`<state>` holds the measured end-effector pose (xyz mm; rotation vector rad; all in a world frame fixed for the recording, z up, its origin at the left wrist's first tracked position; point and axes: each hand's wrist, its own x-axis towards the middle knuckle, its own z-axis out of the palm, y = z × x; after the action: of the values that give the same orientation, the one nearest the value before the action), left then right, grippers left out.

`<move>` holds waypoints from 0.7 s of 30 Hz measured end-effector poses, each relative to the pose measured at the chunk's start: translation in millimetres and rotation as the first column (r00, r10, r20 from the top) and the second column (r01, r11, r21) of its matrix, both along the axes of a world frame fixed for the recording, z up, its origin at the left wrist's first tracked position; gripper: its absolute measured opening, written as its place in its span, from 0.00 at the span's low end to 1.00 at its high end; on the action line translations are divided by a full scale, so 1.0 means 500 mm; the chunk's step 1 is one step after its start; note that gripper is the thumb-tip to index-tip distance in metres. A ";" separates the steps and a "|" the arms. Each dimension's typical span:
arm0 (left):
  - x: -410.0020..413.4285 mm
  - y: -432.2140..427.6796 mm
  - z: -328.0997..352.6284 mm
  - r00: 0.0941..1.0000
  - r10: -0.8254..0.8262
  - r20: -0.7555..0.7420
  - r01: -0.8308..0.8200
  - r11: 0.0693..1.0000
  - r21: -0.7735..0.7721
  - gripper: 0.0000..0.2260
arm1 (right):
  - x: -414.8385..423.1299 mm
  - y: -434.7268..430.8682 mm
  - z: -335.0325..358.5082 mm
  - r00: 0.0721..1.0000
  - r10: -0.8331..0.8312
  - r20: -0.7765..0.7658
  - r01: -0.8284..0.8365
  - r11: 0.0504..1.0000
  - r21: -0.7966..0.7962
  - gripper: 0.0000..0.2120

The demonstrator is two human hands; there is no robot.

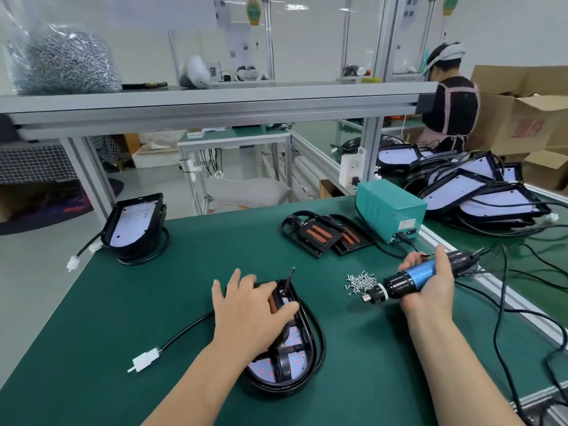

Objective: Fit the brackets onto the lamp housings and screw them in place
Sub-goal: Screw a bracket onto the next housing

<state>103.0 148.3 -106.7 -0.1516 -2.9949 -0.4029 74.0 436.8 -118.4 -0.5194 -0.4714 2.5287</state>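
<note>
1. A green surface [123,302] fills the lower part of the view.
2. At the far right, beyond a metal rail, a pile of lamp housings [479,195] lies tangled in black cables.
3. A teal power box [390,210] stands near the far edge, right of centre.
4. One lamp housing [295,358] lies flat at front centre, pale panel up, with its black cable looped round it.
5. Two loose brackets [316,235] lie side by side just left of the power box.
6. The left hand [249,309] rests on the housing's far end with its fingers spread flat. It covers what looks like a fitted bracket, mostly hidden.
7. The right hand [433,281] curls round a blue-and-black electric screwdriver [412,279], tip pointing left.
8. A small heap of screws [361,279] lies between the housing and the screwdriver.
9. A white connector [143,362] ends the cable at front left.
</note>
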 end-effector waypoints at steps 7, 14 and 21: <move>-0.069 0.023 0.027 0.977 -0.197 -0.081 0.208 0.966 0.153 0.11 | -0.012 -0.069 0.066 0.993 0.065 -0.095 -0.071 0.996 -0.058 0.14; -0.073 0.040 0.015 0.974 -0.132 -0.182 0.181 0.941 0.284 0.09 | -0.024 -0.129 0.072 0.988 0.118 -0.097 -0.127 0.988 -0.089 0.13; -0.063 0.042 0.028 0.943 -0.254 -0.214 0.308 0.909 0.281 0.10 | -0.039 -0.150 0.103 0.986 0.113 -0.125 -0.126 0.986 -0.106 0.13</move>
<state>71.4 169.3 -92.8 -0.5631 -2.6969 -0.8391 54.8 361.6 -66.8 -0.3886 -0.3252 2.6959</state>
